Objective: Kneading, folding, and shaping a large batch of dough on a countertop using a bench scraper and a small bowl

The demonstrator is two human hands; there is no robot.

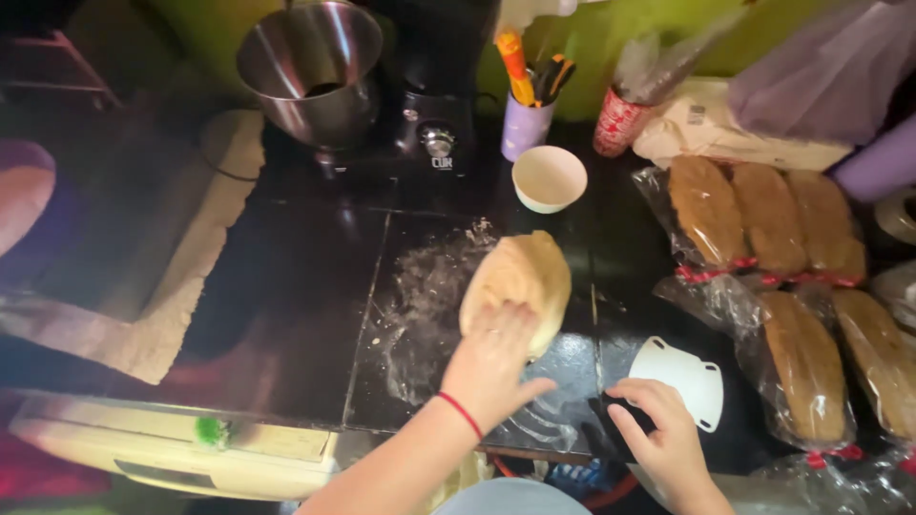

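Left hand (496, 367) is pressed flat, fingers spread, on the dough lump (520, 281) sitting on the floured black counter (315, 286). Right hand (663, 434) rests with fingers curled on a dark cloth (611, 429) beside the white plastic scraper (685, 377). 6 bagged loaves (763, 229) lie right.

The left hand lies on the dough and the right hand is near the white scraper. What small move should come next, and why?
Probably the right hand should pick up the white scraper that its fingers touch. The left hand presses flat on the dough, which lies on a dark counter with smeared flour, so the scraper could help to lift it.
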